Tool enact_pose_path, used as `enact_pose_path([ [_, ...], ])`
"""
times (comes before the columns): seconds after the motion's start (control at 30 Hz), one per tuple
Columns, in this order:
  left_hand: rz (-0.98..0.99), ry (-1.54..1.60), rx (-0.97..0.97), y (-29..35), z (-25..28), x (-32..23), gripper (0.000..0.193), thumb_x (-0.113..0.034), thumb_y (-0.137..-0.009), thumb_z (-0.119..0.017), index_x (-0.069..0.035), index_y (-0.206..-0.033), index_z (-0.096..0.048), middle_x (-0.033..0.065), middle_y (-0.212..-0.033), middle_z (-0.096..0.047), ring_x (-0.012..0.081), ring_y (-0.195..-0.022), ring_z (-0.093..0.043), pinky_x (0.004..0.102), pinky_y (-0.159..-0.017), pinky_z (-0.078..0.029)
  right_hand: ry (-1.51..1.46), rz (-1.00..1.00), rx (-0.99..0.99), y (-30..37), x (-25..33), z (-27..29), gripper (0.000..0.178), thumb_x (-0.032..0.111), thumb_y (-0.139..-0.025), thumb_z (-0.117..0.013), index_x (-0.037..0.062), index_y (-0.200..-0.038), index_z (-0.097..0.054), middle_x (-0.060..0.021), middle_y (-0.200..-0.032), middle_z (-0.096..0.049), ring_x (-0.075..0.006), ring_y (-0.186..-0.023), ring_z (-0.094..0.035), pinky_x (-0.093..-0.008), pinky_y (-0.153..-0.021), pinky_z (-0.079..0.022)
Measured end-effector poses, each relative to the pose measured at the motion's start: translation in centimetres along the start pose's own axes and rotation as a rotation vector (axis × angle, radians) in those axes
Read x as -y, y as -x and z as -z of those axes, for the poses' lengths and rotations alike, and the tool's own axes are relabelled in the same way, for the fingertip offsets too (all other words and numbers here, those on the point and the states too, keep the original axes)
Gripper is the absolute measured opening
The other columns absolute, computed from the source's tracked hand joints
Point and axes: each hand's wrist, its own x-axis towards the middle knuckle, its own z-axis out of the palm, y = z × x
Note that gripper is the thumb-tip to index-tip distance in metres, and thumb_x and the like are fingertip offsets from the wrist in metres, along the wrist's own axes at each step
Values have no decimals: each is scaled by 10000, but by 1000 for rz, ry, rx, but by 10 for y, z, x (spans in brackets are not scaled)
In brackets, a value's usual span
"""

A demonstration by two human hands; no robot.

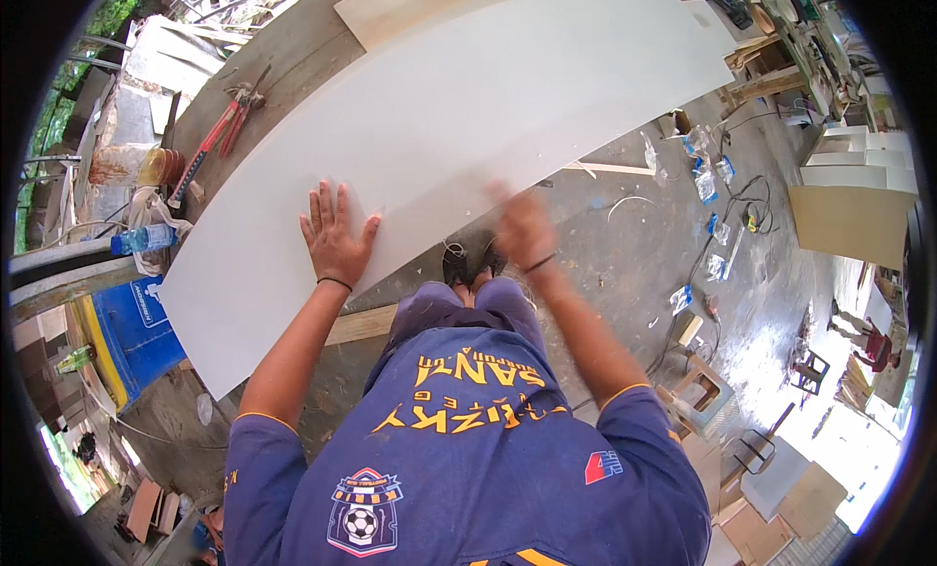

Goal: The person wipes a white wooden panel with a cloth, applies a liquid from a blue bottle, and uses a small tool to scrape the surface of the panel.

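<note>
A large white board (429, 117) lies in front of me, stretching from the lower left to the upper right. My left hand (338, 240) rests flat on it near the close edge, fingers spread, holding nothing. At that same edge, further right, is my right hand (524, 226). Motion smears its fingers, so I cannot make out whether anything is in them. A dark band circles each wrist.
Beyond the board's left end lie red-handled cutters (230, 122) and a plastic bottle (144, 239). A blue bin (137, 337) stands below them. Blue-and-white packets (705, 185) and cables (756, 200) litter the floor at right, near a wooden stool (698, 390).
</note>
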Motion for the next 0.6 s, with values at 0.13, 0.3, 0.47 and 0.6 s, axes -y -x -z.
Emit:
enact_pose_path([
  [0.13, -7, -11, 1, -2, -1, -3, 658, -511, -905, -452, -178, -1450, -297, 64, -1543, -166, 274, -1424, -126, 526, -1116, -102, 367, -311, -227, -33, -97, 57, 524, -10, -719, -546, 163, -1211, -599, -94, -668, -494, -279, -655, -511, -403, -588, -446],
  [0.3, 19, 220, -20, -4, -9, 4, 457, -355, -971, -374, -175, -1390, -410, 6, -1510, -275, 228, -1421, -158, 508, -1123, -65, 117, 24, 58, 12, 61, -15, 443, 74, -746, -531, 185, -1167, -614, -111, -823, -612, -253, -799, -612, -374, -632, -526],
  [0.47, 36, 585, -111, 0, -18, 27, 348, -246, -993, -356, -140, -1264, -548, -14, -1405, -453, 196, -1389, -261, 472, -1132, -34, 103, 75, 404, 5, 87, -13, 556, 59, -747, -524, 193, -1287, -511, -129, -928, -613, -275, -788, -618, -393, -634, -545],
  [0.6, 2, 723, -115, -2, -7, 14, 340, -251, -995, -360, -113, -1218, -576, 9, -1342, -522, 196, -1363, -323, 465, -1130, -35, 366, -419, 188, -33, -57, 52, 546, 34, -723, -524, 157, -1254, -545, -142, -852, -613, -300, -799, -619, -388, -675, -530],
])
